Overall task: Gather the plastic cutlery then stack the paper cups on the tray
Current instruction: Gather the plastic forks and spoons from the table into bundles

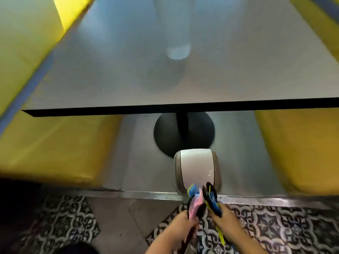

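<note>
My left hand (180, 223) grips a bunch of plastic cutlery (195, 202) in pink, blue and black, low in the view. My right hand (226, 219) holds a second bunch of cutlery (212, 200), black, blue and yellow, with a yellow handle sticking out below the hand. Both bunches point up and touch each other just in front of a white swing-lid bin (197, 166) on the floor. A blurred pale paper cup (177, 51) stands far back on the grey table (110, 79). No tray is in view.
The table's black front edge (165, 108) crosses the view, with its black round pedestal base (183, 132) behind the bin. Yellow bench seats (55, 147) flank the table left and right. Patterned floor tiles (275, 226) lie beneath my hands.
</note>
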Action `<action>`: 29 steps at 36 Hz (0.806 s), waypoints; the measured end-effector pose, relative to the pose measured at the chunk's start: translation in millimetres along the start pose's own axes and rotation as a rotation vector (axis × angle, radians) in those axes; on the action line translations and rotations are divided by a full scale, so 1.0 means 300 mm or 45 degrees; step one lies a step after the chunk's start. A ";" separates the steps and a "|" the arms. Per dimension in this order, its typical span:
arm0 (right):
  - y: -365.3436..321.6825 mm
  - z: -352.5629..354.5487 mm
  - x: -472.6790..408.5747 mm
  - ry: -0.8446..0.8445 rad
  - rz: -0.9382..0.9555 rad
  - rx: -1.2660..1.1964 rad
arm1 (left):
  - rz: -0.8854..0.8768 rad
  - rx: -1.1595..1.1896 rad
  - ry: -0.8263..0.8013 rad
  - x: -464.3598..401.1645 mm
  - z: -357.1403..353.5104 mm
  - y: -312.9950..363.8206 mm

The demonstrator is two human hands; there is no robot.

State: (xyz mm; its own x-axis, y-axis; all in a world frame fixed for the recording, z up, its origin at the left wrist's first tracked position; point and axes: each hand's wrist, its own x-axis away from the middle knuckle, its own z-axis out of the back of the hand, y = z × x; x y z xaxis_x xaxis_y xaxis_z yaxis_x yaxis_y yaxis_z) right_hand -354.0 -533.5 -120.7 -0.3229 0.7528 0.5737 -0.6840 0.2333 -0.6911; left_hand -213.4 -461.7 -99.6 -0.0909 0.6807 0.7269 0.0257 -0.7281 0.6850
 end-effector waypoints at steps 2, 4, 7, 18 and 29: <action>0.002 0.078 -0.080 -0.008 -0.003 0.017 | 0.005 0.006 -0.042 -0.085 -0.039 0.079; 0.002 0.147 -0.159 -0.019 -0.023 0.027 | 0.023 0.036 -0.077 -0.164 -0.073 0.162; 0.027 0.225 -0.268 -0.038 -0.076 0.031 | 0.079 0.054 -0.116 -0.283 -0.115 0.227; 0.222 0.269 -0.704 -0.165 -0.337 0.052 | 0.313 -0.115 -0.178 -0.808 -0.203 0.266; 0.483 0.231 -1.011 -0.223 -0.862 -0.949 | 0.711 0.376 -0.166 -1.248 -0.328 0.161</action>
State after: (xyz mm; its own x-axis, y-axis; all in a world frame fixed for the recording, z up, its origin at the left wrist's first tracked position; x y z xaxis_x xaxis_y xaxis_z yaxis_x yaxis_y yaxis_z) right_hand -400.4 -770.8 -364.5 -0.1516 0.2341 0.9603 -0.1967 0.9450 -0.2614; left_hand -276.0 -759.7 -343.5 0.1366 0.2235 0.9651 0.3090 -0.9352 0.1728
